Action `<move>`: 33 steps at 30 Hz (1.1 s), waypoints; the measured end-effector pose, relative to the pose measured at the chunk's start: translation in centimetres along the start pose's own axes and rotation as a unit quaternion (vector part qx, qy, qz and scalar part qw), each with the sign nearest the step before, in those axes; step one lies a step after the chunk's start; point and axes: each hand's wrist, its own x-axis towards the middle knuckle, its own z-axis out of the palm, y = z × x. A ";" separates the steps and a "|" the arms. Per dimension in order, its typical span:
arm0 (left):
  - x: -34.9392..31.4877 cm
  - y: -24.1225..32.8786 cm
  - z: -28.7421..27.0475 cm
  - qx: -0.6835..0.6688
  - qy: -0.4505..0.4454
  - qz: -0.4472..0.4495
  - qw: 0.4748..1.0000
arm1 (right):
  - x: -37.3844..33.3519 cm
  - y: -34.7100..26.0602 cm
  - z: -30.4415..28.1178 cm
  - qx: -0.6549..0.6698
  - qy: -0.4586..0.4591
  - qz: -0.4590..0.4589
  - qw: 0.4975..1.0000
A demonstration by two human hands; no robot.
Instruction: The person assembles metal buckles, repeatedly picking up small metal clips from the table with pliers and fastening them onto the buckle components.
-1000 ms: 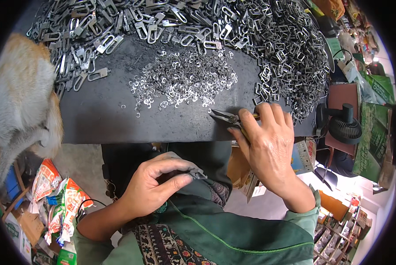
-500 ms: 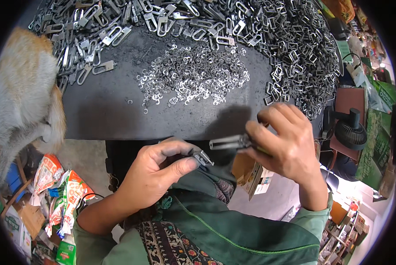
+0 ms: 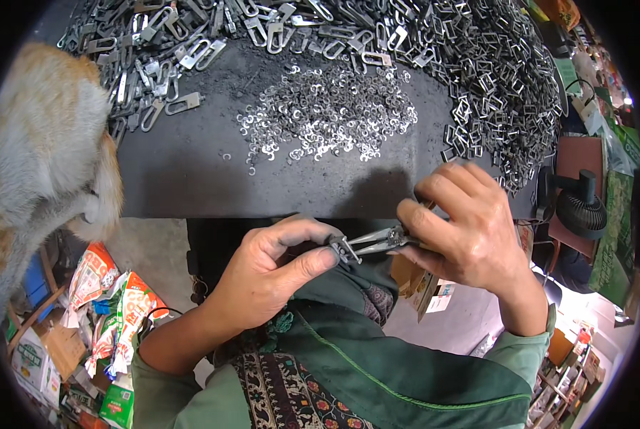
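Observation:
Between the thumb and forefinger of my left hand [image 3: 270, 275] is a small metal bracket [image 3: 345, 250], held just off the table's near edge. My right hand [image 3: 470, 229] is closed around a pair of pliers [image 3: 378, 240], whose handles are mostly hidden in the palm. The jaws point left and their tips reach the bracket; whether they grip anything small there I cannot tell. Beyond my hands, a spread of small C-shaped metal rings [image 3: 327, 121] lies on the dark table [image 3: 191, 189].
Long looped metal pieces [image 3: 184, 57] are heaped at the far left, rectangular metal frames [image 3: 484, 86] at the far right. A cat with orange and white fur [image 3: 48, 143] occupies the table's left side. A black fan [image 3: 581, 211] stands right; plastic bags [image 3: 130, 314] lie below left.
The plier jaws, apart from the bracket before, now meet it. My left hand has come closer to the pliers, and the whole view has shifted slightly.

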 end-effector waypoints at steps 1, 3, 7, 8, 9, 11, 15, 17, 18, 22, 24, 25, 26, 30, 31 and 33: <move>-0.1 -0.1 0.0 0.003 0.003 0.002 1.000 | -0.3 -0.3 0.3 0.002 0.004 0.005 1.000; -0.4 -0.3 0.1 0.039 0.010 0.034 0.999 | -0.8 -0.9 0.6 0.005 0.011 0.014 1.000; -1.5 0.8 -0.7 0.074 -0.011 0.046 0.996 | -1.8 -1.9 1.4 0.038 0.028 0.014 0.999; -1.8 1.3 -1.6 0.205 -0.045 0.112 0.971 | -2.2 -2.5 1.8 0.050 0.029 0.013 0.998; -1.7 1.9 -2.4 0.330 -0.084 0.176 0.924 | -2.6 -3.0 2.2 0.057 0.032 0.019 0.998; -0.7 5.4 -2.3 0.544 0.088 0.184 0.814 | -3.2 -3.2 3.5 0.065 0.035 0.034 0.997; 7.3 10.6 -5.2 0.654 0.299 0.295 0.629 | -1.7 -4.2 4.8 0.014 0.060 0.114 0.992; 11.2 10.1 -6.1 0.734 0.364 0.273 0.504 | -1.4 -4.5 5.3 0.001 0.043 0.151 0.988; 12.3 9.9 -6.0 0.731 0.358 0.281 0.508 | -2.0 -4.3 5.5 -0.005 0.043 0.161 0.986; 13.4 9.9 -6.3 0.723 0.394 0.256 0.507 | -4.3 -2.5 5.1 0.032 0.099 0.191 0.976; 13.9 9.2 -7.0 0.712 0.397 0.264 0.515 | -5.7 -0.5 5.4 0.013 0.157 0.241 0.958; 13.8 9.2 -6.5 0.713 0.394 0.266 0.516 | -6.0 0.6 5.5 -0.005 0.187 0.259 0.948; 13.6 9.1 -6.0 0.711 0.380 0.258 0.533 | -6.4 1.8 5.7 -0.019 0.205 0.283 0.937; 14.0 8.2 -5.5 0.710 0.359 0.320 0.515 | -6.6 4.8 5.7 -0.034 0.276 0.359 0.891; 13.9 8.2 -5.7 0.718 0.361 0.323 0.500 | -6.4 5.3 5.9 -0.061 0.298 0.348 0.887; 13.3 8.5 -5.7 0.740 0.359 0.303 0.481 | -5.5 5.8 6.2 -0.097 0.288 0.351 0.886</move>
